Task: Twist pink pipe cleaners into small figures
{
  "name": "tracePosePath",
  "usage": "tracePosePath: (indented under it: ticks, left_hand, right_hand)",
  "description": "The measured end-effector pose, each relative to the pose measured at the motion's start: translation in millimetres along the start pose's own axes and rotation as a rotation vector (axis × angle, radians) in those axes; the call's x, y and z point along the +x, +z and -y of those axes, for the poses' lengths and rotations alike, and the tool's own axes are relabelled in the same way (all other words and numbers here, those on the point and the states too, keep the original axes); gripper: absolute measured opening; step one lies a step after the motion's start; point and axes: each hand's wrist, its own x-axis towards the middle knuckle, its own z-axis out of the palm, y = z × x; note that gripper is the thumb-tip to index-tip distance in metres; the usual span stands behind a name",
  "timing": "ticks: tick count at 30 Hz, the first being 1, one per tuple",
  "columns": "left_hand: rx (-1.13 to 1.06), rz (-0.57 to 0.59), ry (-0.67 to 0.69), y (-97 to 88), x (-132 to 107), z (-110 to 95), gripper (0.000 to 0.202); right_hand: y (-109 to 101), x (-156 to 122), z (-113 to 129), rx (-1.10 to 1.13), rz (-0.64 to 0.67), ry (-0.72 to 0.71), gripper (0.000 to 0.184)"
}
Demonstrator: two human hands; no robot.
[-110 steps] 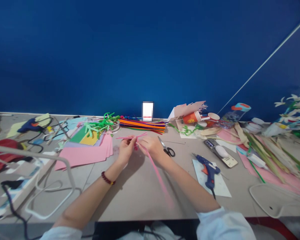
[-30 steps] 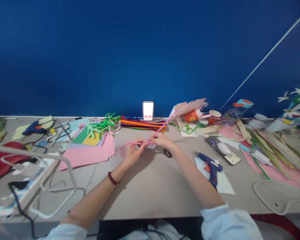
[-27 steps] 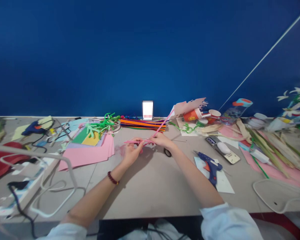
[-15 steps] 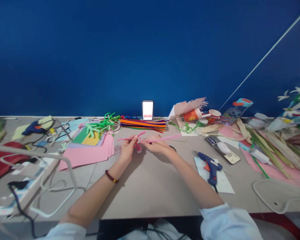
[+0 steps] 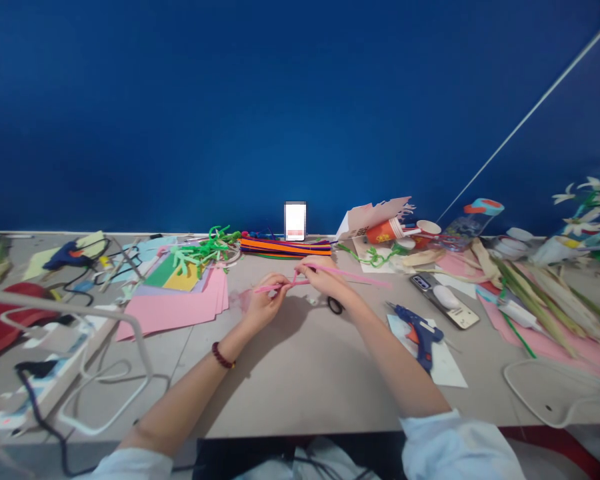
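While both hands worked close together above the middle of the worktop [image 5: 300,390], nearer its far edge than its near one, they had just drawn a little apart, opening a short stretch of pink strand [image 5: 357,276] between them. Half a second before, the fingers had met over one small pink cluster; at this point the long tail reached further out to the side, over the back of the right hand [image 5: 324,279], towards the worktop's right edge. That suggested the winding or tightening was midway, since so much of the tail lay loose. The left hand [image 5: 266,305] was nearly closed, thumb against curled fingers, gripping the strand near a short end that poked out leftwards. The right hand made a narrow pinch on it, the remaining fingers folded. The strand looked thin, soft and bright, straight along the tail but bent and crossed between the hands, where fingers hid any knot. Beyond lay a bundle of strips [image 5: 287,248] along the far edge; pink paper [image 5: 180,310] lay to the left, and a black loop [image 5: 335,305] showed just beside the right hand.
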Motion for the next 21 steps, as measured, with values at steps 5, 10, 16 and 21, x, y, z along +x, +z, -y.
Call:
tracePosePath:
  ticks: [5,10,16,21]
  left_hand:
    - [-0.221,-0.052,-0.279,6.8,-3.9,-0.3,0.024]
    - [-0.376,-0.109,-0.418,8.9,-1.8,2.3,0.035]
    - [-0.462,-0.131,-0.508,9.4,0.2,3.8,0.047]
    - [-0.541,-0.178,-0.641,11.2,-1.1,16.0,0.047]
  right_hand:
    - [3.1,4.4,-11.5,0.085,0.116,0.23,0.032]
    - [-3.3,0.4,-13.0,0.162,0.28,0.423,0.051]
    - [-35.8,-8.6,1.3,0.087,0.449,0.46,0.046]
    - [-86.5,-50.1,54.7,-0.135,-0.055,0.041,0.031]
